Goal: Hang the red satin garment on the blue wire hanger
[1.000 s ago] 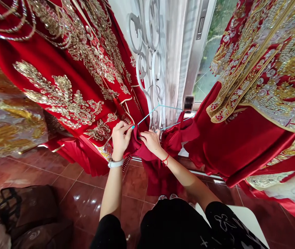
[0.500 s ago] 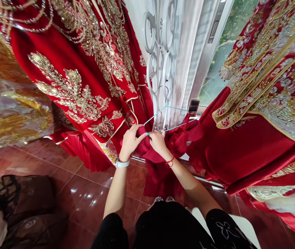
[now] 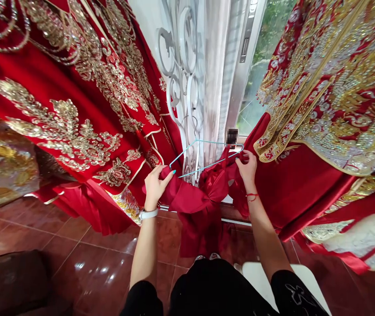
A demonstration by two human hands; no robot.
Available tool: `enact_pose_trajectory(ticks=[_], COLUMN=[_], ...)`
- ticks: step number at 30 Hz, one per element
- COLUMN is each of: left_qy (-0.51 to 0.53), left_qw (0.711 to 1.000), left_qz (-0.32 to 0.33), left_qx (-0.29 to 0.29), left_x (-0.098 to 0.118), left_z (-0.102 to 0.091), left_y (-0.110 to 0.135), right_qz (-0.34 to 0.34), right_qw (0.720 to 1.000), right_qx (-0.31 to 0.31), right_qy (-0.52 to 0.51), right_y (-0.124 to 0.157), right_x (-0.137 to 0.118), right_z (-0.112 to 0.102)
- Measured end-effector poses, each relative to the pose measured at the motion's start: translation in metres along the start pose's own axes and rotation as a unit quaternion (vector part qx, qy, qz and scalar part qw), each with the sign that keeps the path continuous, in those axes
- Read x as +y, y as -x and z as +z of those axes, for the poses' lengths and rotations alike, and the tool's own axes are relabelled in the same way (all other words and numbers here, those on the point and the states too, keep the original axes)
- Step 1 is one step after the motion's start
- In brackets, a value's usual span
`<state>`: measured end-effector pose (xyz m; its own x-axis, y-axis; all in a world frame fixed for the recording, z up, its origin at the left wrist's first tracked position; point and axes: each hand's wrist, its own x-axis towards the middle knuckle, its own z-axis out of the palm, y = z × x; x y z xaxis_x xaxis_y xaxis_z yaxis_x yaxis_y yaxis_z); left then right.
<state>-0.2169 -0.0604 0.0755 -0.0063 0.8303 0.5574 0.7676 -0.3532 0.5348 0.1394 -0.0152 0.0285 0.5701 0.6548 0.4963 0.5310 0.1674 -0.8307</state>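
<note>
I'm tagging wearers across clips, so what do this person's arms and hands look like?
Both forearms are bare. The left hand shows a turquoise-painted nail and has a white band at the wrist. The right hand has a thin red string bracelet at the wrist. Short black sleeves cover the upper arms: the left sleeve looks plain, the right sleeve carries a white line print.

Item 1. Wire hanger (image 3: 183, 153): thin, pale blue, hook uppermost, frame roughly level with its right end slightly higher; lower bar partly covered by cloth.

Item 2. Red garment (image 3: 200, 197): plain dark red satin, unembroidered, draped over the hanger's lower bar, bunched and knotted-looking at the middle, folds hanging towards the floor. Left end pinched in the left hand (image 3: 156, 184); right end held in the right hand (image 3: 246, 169).
</note>
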Motion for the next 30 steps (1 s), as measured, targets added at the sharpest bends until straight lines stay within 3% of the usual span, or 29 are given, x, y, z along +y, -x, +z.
enact_pose_trajectory(ticks=[3, 10, 14, 16, 19, 20, 21, 22, 24, 25, 27, 30], left_qy=[0.004, 0.014, 0.028, 0.019, 0.021, 0.046, 0.087, 0.136, 0.211, 0.235, 0.277, 0.351], left_qw=[1.000, 0.998, 0.998, 0.994, 0.962, 0.958, 0.968, 0.978, 0.971, 0.962, 0.945, 0.921], left_qz=[0.010, 0.031, 0.024, 0.018, 0.012, 0.024, 0.051, 0.081, 0.102, 0.094, 0.051, -0.013], left_qx=[0.012, 0.051, 0.047, 0.107, 0.273, 0.281, 0.228, 0.134, -0.043, -0.106, -0.165, -0.166], left_x=[-0.003, -0.009, -0.010, -0.003, 0.019, 0.029, 0.039, 0.050, 0.071, 0.080, 0.095, 0.113], left_z=[0.001, 0.011, 0.018, 0.024, 0.044, 0.054, 0.066, 0.080, 0.112, 0.128, 0.160, 0.199], left_y=[-0.001, -0.005, -0.006, 0.002, 0.027, 0.037, 0.044, 0.049, 0.049, 0.044, 0.026, 0.000], right_qz=[-0.022, -0.090, -0.148, -0.181, -0.202, -0.208, -0.212, -0.215, -0.215, -0.211, -0.198, -0.180], right_qw=[0.991, 0.992, 0.983, 0.974, 0.965, 0.962, 0.958, 0.954, 0.948, 0.947, 0.948, 0.957], right_qx=[-0.128, -0.058, -0.085, -0.113, -0.140, -0.151, -0.163, -0.176, -0.196, -0.203, -0.203, -0.178], right_qy=[0.039, 0.073, 0.066, 0.071, 0.088, 0.096, 0.105, 0.113, 0.129, 0.135, 0.142, 0.140], right_y=[-0.031, -0.069, -0.077, -0.077, -0.075, -0.075, -0.075, -0.074, -0.074, -0.073, -0.071, -0.063], right_x=[0.018, -0.001, -0.016, -0.018, -0.018, -0.017, -0.017, -0.018, -0.020, -0.022, -0.026, -0.031], right_z=[-0.010, -0.012, -0.012, -0.015, -0.022, -0.024, -0.026, -0.027, -0.029, -0.029, -0.029, -0.027])
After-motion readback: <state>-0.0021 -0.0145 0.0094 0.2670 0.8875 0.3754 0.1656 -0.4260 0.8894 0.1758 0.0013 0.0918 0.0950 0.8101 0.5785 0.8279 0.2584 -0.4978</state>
